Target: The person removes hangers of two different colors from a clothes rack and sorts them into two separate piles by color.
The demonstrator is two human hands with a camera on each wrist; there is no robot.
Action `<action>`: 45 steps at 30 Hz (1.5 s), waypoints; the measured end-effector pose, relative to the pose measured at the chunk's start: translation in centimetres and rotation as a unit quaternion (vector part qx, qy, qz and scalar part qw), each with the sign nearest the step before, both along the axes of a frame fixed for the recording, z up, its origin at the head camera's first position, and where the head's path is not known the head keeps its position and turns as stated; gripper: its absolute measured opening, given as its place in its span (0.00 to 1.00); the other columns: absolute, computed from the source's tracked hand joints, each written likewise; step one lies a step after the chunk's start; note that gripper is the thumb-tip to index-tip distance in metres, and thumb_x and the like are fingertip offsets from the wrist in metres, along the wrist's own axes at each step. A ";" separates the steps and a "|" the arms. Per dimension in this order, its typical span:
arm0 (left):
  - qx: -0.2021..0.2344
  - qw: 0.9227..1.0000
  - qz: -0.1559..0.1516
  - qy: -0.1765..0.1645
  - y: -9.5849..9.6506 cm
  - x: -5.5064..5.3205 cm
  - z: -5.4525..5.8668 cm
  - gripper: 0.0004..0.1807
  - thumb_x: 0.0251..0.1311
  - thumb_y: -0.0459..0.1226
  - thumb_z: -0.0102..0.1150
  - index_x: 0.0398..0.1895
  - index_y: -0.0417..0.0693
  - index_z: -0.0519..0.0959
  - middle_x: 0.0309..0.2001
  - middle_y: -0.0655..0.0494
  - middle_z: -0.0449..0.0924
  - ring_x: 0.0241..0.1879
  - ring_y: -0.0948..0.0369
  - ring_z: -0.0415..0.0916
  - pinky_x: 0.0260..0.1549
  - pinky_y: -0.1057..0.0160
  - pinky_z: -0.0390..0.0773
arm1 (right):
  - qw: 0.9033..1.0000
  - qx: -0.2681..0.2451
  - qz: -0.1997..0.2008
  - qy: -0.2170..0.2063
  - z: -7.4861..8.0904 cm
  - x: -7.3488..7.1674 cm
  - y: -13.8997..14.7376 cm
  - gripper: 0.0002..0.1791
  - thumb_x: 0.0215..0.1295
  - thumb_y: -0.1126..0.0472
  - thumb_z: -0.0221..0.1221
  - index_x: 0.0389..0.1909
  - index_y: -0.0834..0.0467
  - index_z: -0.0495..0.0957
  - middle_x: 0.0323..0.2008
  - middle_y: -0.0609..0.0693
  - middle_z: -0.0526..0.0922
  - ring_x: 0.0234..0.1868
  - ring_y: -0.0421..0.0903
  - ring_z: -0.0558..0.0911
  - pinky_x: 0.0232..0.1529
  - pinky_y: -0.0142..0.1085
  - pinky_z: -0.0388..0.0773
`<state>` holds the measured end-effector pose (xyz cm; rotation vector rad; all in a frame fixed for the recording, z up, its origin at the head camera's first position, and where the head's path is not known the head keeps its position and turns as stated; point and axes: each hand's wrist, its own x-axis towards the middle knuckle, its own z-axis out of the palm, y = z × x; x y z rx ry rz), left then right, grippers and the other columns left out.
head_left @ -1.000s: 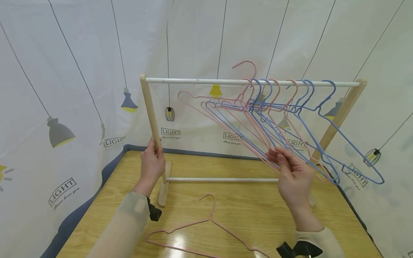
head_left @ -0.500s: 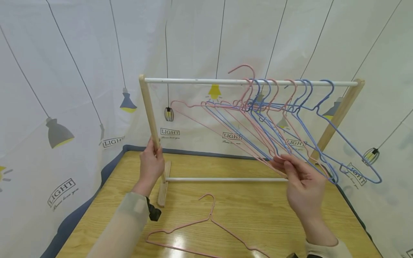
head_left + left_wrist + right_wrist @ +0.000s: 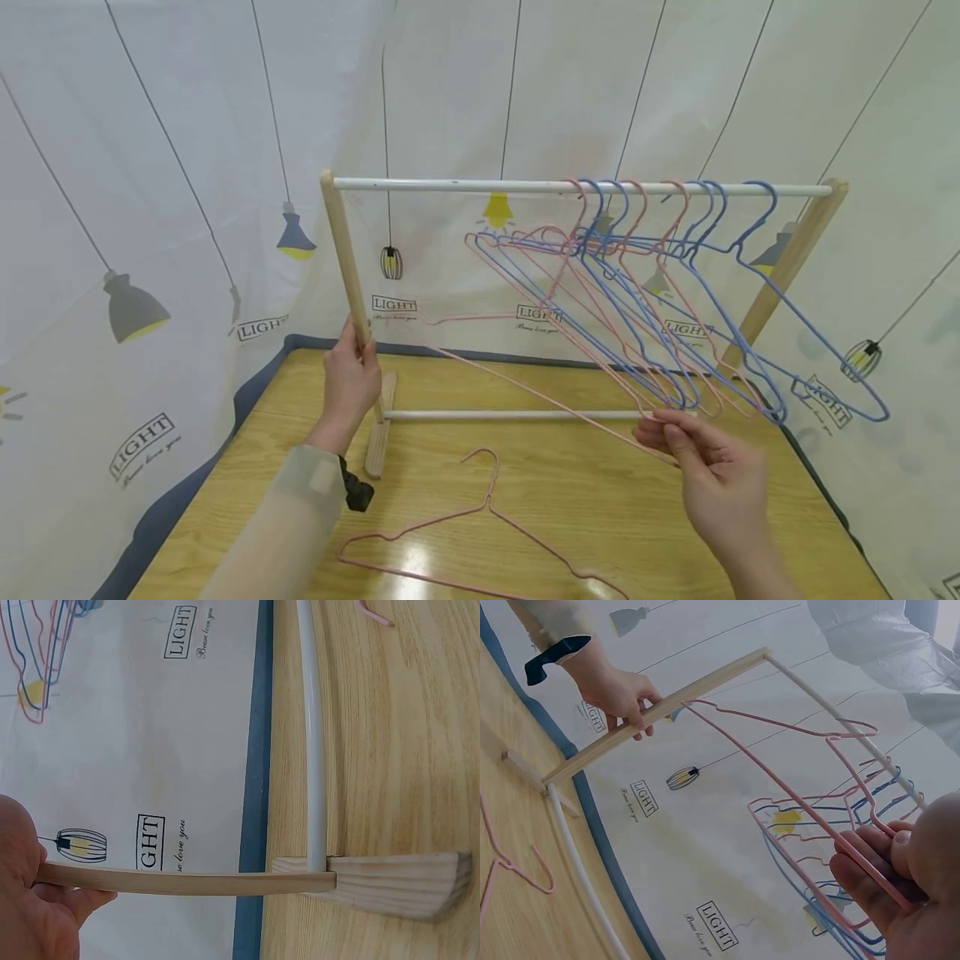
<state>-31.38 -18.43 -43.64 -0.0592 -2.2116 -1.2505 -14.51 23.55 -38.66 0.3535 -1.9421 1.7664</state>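
Observation:
My left hand [image 3: 352, 379] grips the wooden left post [image 3: 346, 258] of a small clothes rack about halfway down; the left wrist view shows the fingers and thumb around the post [image 3: 187, 882]. In my right hand [image 3: 716, 475] is a pink wire hanger [image 3: 780, 782], pinched at its near corner. That hanger is off the rail, its hook below the rail and in front of the others. Several pink and blue hangers hang from the white top rail [image 3: 450, 185], bunched toward its right half. A second pink hanger [image 3: 490, 502] lies flat on the table near the front.
The rack's lower white bar [image 3: 510, 415] and left wooden foot [image 3: 380, 433] are near the back of the wooden table [image 3: 285, 467]. Behind stands a pale curtain [image 3: 450, 83] printed with lamps. The right post [image 3: 783, 275] rises beyond the hanging hangers.
The pink hanger in my right hand has dropped from with its hook above the rail to below it, as that hand moved down and right. My left hand stays on the post.

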 end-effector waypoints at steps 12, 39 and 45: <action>0.002 1.000 0.003 0.004 0.1 -0.2 0.2 0.16 0.76 0.27 0.55 0.63 0.42 0.75 0.57 0.32 0.83 0.55 0.40 0.84 0.48 0.41 0.86 | 0.994 0.038 0.020 -0.104 -4.8 1.5 0.7 0.12 0.80 0.73 0.53 0.52 0.77 0.81 0.40 0.63 0.90 0.39 0.49 0.92 0.44 0.40 0.87; 0.008 1.000 -0.007 -0.007 0.1 -0.1 0.0 0.19 0.78 0.27 0.53 0.68 0.42 0.73 0.59 0.32 0.82 0.56 0.41 0.84 0.49 0.42 0.85 | 0.912 -0.068 0.265 -0.306 -13.2 2.9 0.3 0.18 0.80 0.73 0.52 0.55 0.89 0.70 0.43 0.63 0.89 0.43 0.48 0.91 0.48 0.40 0.87; 0.005 1.000 -0.007 -0.008 0.0 -0.1 -0.1 0.19 0.78 0.28 0.53 0.68 0.42 0.73 0.60 0.33 0.82 0.57 0.40 0.83 0.51 0.41 0.84 | 0.903 -0.062 0.325 -0.275 -14.4 2.5 0.6 0.18 0.80 0.75 0.49 0.54 0.93 0.65 0.45 0.69 0.87 0.47 0.48 0.90 0.49 0.39 0.86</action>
